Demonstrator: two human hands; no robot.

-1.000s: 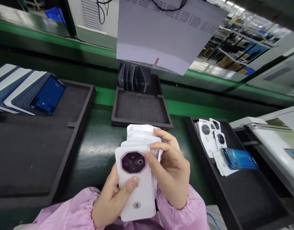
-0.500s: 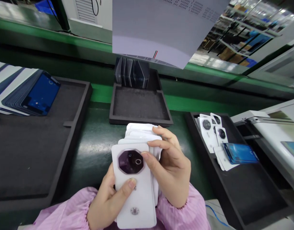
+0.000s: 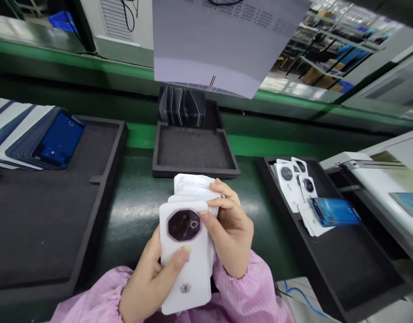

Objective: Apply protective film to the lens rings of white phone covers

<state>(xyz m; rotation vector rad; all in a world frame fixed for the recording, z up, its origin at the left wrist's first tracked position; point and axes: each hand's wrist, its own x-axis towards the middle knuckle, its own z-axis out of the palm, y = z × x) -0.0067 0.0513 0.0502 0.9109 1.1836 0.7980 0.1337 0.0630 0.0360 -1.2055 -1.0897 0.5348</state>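
Note:
A fanned stack of white phone back covers (image 3: 189,273) is held between both hands, over the dark green bench. The front cover carries a dark, eight-sided camera window and a small round mark lower down. My left hand (image 3: 155,273) grips the stack from the left, its thumb lying across the front cover below the window. From the right, my right hand (image 3: 231,229) closes on the upper edges, thumb and index finger at the front cover's corner and other fingers on the covers behind. Its palm side is partly hidden.
On the left, a black foam tray (image 3: 108,179) bears a row of blue and white panels (image 3: 34,134). Dark panels (image 3: 182,107) stand in the middle tray (image 3: 196,172). The right tray (image 3: 357,264) holds white covers (image 3: 290,184) and blue-filmed pieces (image 3: 336,211). A white sheet (image 3: 213,49) hangs above.
My right hand and the covers behind have shifted left, closer in behind the front cover, so the stack looks more gathered. My left hand keeps its grip. The view has shifted slightly.

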